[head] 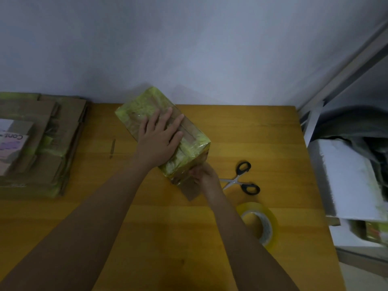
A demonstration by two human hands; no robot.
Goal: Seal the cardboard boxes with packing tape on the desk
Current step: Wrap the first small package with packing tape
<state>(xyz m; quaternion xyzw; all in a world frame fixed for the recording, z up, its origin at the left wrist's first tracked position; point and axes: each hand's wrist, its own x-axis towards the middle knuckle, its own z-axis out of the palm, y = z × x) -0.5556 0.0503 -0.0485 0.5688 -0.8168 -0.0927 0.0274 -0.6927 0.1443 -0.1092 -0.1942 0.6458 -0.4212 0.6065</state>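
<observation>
White box on the cardboard stack [11, 143]: upside-down lettering, "Cont" readable, remainder cut off.
Other surfaces: no legible text.

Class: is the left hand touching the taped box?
Touching. The head view shows the left hand lying flat, fingers straight, on top of the taped box.

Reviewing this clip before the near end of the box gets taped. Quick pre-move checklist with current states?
1. Box held steady: ok, left hand lies flat on its top.
2. Near end flap closed: not ok, a cardboard flap lies open on the desk, right hand at that end.
3. Tape roll within reach: ok, on the desk beside the right forearm.
4. Scissors at hand: ok, lying just right of the box.
5. Tape end free to pull: cannot tell.
6. Top seam already taped: ok, glossy tape covers it.
</observation>
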